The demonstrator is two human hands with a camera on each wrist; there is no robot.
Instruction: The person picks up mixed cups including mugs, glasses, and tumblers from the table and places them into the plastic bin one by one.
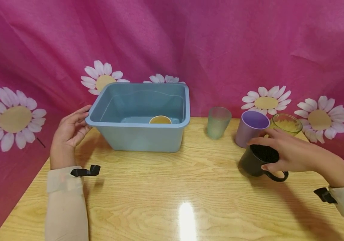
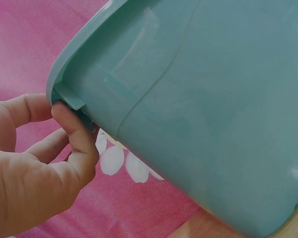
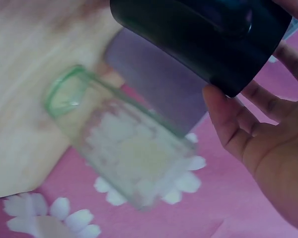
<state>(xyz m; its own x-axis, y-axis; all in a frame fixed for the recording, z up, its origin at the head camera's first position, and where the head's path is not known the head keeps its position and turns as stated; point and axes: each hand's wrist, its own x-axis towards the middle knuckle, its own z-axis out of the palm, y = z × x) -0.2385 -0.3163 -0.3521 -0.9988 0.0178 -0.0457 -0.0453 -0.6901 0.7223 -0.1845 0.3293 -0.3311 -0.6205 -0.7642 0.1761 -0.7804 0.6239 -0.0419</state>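
1. Right hand (image 1: pixel 292 150): it held a black mug (image 1: pixel 251 164) from above, fingers over the far side of the rim and thumb on the near side, close to the handle (image 1: pixel 280 177). Whether the mug's base touched the table could not be told.
2. Left hand (image 1: pixel 71 129): it gripped the rim of a blue-grey plastic basin (image 1: pixel 147 139) at the left end, thumb and fingers bent about the lip.
3. Beside the mug: a purple cup (image 1: pixel 244 135) stood upright just behind it. To the right of that cup, and partly hidden by the right hand in the head view, stood a clear glass tumbler (image 3: pixel 116 139) with a green-tinted base — blurred in the right wrist view.
4. Between cup and basin: a frosted pale-green tumbler (image 1: pixel 216 129) stood upright, apart from both.
5. Within the basin: a yellow cup (image 1: pixel 160 120) lay low, its upper part alone visible above the near rim.
6. Wrists: each pale sleeve (image 1: pixel 66 207) bore a black mount (image 1: pixel 84 171).
7. Setting: all the vessels occupied the far part of a wood-grained table (image 1: pixel 141 194) — backed by a magenta cloth (image 1: pixel 214 43) printed with white daisies (image 1: pixel 266 100).
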